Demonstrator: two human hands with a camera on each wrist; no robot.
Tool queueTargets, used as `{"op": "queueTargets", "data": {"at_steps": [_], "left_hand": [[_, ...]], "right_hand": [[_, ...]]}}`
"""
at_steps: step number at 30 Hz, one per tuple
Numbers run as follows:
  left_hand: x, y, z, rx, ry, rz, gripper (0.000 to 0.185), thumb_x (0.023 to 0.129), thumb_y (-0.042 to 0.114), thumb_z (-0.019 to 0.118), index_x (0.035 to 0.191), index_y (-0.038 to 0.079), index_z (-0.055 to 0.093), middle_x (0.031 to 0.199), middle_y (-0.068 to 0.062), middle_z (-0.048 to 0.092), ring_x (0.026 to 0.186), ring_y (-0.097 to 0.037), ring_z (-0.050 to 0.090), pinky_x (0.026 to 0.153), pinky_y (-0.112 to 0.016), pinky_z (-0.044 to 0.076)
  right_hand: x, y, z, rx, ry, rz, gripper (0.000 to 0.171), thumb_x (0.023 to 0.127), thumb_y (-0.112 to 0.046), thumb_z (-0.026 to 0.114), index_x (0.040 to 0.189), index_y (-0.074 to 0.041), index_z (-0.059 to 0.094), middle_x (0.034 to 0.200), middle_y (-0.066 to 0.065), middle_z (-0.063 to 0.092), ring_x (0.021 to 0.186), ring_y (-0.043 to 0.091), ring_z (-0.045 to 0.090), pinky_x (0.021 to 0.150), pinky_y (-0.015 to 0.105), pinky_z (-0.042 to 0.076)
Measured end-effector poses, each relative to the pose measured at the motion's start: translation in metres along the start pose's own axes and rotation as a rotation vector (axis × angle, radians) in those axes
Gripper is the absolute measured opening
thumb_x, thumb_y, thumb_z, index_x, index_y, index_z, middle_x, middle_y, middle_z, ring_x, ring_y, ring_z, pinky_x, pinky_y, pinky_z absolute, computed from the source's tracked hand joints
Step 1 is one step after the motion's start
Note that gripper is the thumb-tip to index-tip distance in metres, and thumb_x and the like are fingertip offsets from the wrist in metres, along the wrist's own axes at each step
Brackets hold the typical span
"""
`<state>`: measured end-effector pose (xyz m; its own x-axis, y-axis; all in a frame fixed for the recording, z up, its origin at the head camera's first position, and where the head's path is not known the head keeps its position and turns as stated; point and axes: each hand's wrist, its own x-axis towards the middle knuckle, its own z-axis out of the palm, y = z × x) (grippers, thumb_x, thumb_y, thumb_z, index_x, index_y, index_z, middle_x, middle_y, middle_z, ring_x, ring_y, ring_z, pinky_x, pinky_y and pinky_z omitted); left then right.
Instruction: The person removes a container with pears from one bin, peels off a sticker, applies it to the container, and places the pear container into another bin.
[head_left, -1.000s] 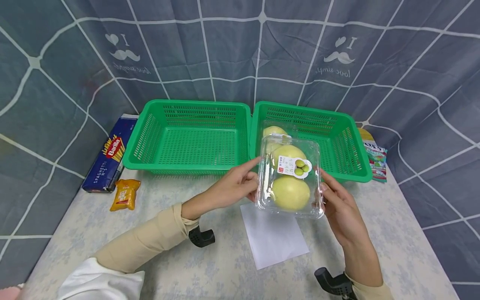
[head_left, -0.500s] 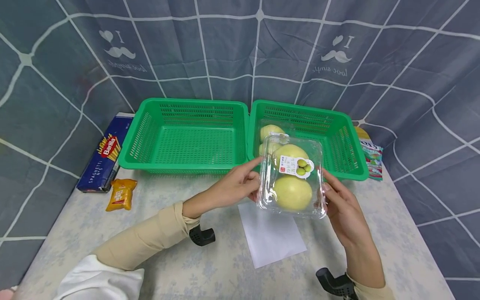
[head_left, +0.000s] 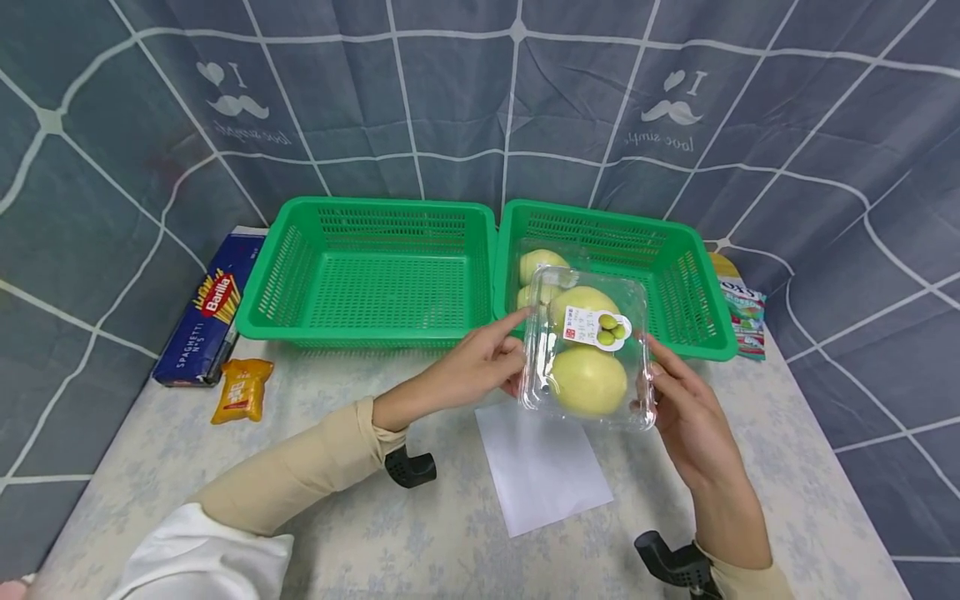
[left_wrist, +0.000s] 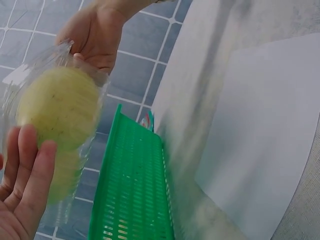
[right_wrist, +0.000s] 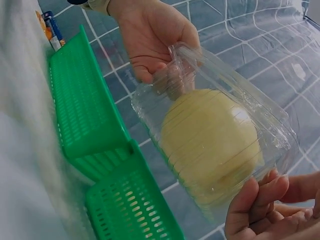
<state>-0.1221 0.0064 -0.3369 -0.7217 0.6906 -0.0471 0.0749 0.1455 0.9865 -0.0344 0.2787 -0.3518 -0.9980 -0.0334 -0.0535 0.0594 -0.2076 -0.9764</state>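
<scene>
A clear plastic clamshell box (head_left: 536, 392) holds two large pale yellow melons (head_left: 588, 381), with a white label (head_left: 596, 328) across its lid. It is held up in front of the right basket, tilted so the lid faces the head camera. My left hand (head_left: 472, 367) grips its left edge, index finger along the side. At the opposite edge, my right hand (head_left: 693, 421) pinches the box between thumb and fingers. From below, the right wrist view shows one melon (right_wrist: 210, 142) through the ribbed plastic, with right fingertips (right_wrist: 245, 200) at the corner.
Two green baskets (head_left: 367, 333) stand side by side at the back; the right one contains another pack of yellow melons (head_left: 542, 261). A blue spaghetti box (head_left: 197, 325) and an orange packet (head_left: 243, 390) lie left. Colourful packets (head_left: 744, 312) sit right. White paper (head_left: 543, 475) lies below the box.
The box has shifted slightly right and, in the last half second, a little up, with both hands still on it. The head view has panned slightly right.
</scene>
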Motion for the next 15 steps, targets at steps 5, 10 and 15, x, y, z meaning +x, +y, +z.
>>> {"op": "queueTargets", "data": {"at_steps": [5, 10, 15], "left_hand": [[0.009, -0.002, 0.002, 0.033, 0.055, 0.005, 0.071, 0.097, 0.003, 0.042, 0.162, 0.009, 0.015, 0.075, -0.005, 0.059, 0.067, -0.014, 0.064, 0.073, -0.034, 0.062], [0.022, -0.005, 0.002, 0.078, 0.084, 0.007, 0.07, 0.097, 0.001, 0.043, 0.161, 0.007, 0.017, 0.077, -0.007, 0.063, 0.066, -0.012, 0.063, 0.07, -0.032, 0.062], [0.033, -0.006, 0.002, 0.108, 0.062, -0.01, 0.073, 0.096, 0.0, 0.045, 0.162, 0.007, 0.014, 0.077, -0.007, 0.064, 0.068, -0.013, 0.063, 0.071, -0.033, 0.062]], "right_hand": [[0.01, -0.001, -0.006, 0.071, -0.046, 0.006, 0.039, 0.111, -0.028, 0.037, 0.146, -0.02, 0.05, 0.093, -0.008, 0.059, 0.076, 0.005, 0.054, 0.066, 0.018, 0.053], [0.019, -0.002, -0.009, 0.019, -0.044, 0.015, 0.056, 0.11, -0.041, 0.029, 0.155, -0.008, 0.034, 0.081, -0.01, 0.054, 0.07, 0.003, 0.048, 0.062, 0.017, 0.042], [0.023, -0.003, -0.011, -0.021, -0.013, 0.028, 0.059, 0.11, -0.029, 0.038, 0.159, -0.001, 0.02, 0.076, -0.013, 0.05, 0.071, 0.001, 0.045, 0.066, 0.019, 0.038]]}}
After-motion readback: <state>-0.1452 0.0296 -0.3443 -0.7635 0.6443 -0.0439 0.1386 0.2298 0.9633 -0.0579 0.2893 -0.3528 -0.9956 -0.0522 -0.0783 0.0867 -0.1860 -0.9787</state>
